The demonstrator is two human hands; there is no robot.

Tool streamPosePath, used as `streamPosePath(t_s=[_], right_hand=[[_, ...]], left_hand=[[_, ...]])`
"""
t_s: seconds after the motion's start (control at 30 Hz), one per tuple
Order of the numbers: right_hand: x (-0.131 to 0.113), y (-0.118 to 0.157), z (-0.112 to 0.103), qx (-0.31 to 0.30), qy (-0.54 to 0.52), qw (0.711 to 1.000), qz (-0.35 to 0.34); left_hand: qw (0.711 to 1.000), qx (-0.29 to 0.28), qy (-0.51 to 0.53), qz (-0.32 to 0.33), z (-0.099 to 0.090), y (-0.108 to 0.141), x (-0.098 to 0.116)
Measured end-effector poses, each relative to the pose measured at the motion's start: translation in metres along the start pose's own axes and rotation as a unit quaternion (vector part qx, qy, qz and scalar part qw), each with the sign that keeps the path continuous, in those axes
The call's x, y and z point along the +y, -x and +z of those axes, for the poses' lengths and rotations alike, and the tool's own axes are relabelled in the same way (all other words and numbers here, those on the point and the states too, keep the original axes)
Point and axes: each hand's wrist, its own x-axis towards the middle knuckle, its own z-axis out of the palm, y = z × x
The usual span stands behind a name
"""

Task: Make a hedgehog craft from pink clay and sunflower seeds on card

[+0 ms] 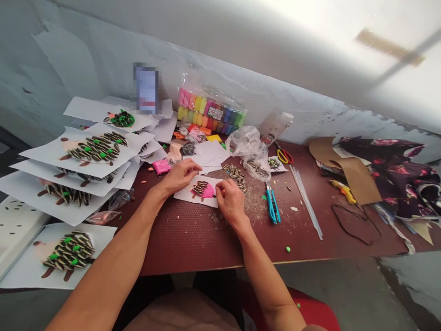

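Note:
A small white card lies on the table before me, bearing a hedgehog figure of pink clay with brown feet. Rows of striped sunflower seeds are stuck into its left part; bare pink shows at the right. My left hand hovers at the card's upper left edge, fingers bent and slightly apart, with nothing visible in them. Fingers pinched together, my right hand rests at the card's right edge beside the pink clay; whatever its fingertips hold is hidden. Loose sunflower seeds lie in a pile just behind my right hand.
Finished-looking hedgehog sheets are stacked at left, with another sheet in front. Behind are a bag of coloured clay, a phone and a white bottle. A blue cutter, scissors, glue sticks and glue gun lie right.

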Motion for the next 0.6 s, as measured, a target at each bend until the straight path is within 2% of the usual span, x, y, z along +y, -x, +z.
streamPosePath(t_s=[0.1,0.2,0.3,0.6], right_hand=[[0.004,-0.001,-0.002,0.007,-0.002,1.0,0.016],[0.004,-0.001,-0.004,0.001,0.002,1.0,0.023],[0.002,0.0,-0.006,-0.02,0.022,0.999,0.029],[-0.005,-0.01,-0.013,-0.08,0.087,0.99,0.082]], left_hand=[[0.993,0.097,-0.04,0.048,0.009,-0.002,0.003],[0.987,0.127,-0.079,0.056,0.015,-0.004,0.003],[0.985,0.122,-0.118,0.045,0.016,-0.003,-0.001],[0.979,0.053,-0.197,-0.022,0.014,0.002,-0.006]])
